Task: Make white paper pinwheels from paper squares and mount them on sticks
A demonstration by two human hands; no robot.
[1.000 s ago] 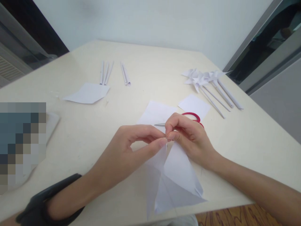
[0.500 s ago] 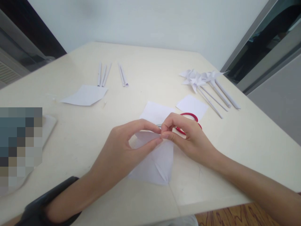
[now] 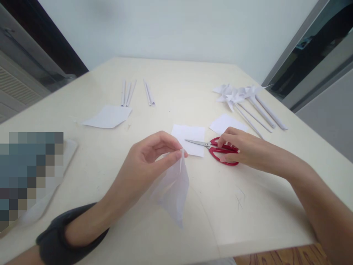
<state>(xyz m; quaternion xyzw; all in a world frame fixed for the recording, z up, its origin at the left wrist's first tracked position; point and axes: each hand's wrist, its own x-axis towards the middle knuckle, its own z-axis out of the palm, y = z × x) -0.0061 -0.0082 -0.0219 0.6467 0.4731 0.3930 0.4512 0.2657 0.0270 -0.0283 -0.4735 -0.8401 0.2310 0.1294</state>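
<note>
Since the earlier frames the right hand has let go of the folded paper and gone to the red-handled scissors right of centre; only the left hand has the paper now.

That left grip is closed on the paper: thumb and forefinger pinch its top corner just left of the frame's centre. From the pinch the sheet hangs down and slightly right, its long axis running from upper centre to a point low in the middle of the frame, so the paper lies below and a little right of the fingers that hold it. It looks lifted off the worktop at the top; whether the lower tip touches cannot be told.

The right hand rests on the scissors' red loops, fingers curled loosely over them. The scissors lie flat, long axis nearly level across the frame, blades pointing left and resting closed on a small white square of paper. Whether the fingers are through the loops cannot be told.

A second white square lies just above the right hand. Finished paper pinwheels on rolled sticks lie at upper right. Rolled paper sticks and a flat sheet lie at upper left.
</note>
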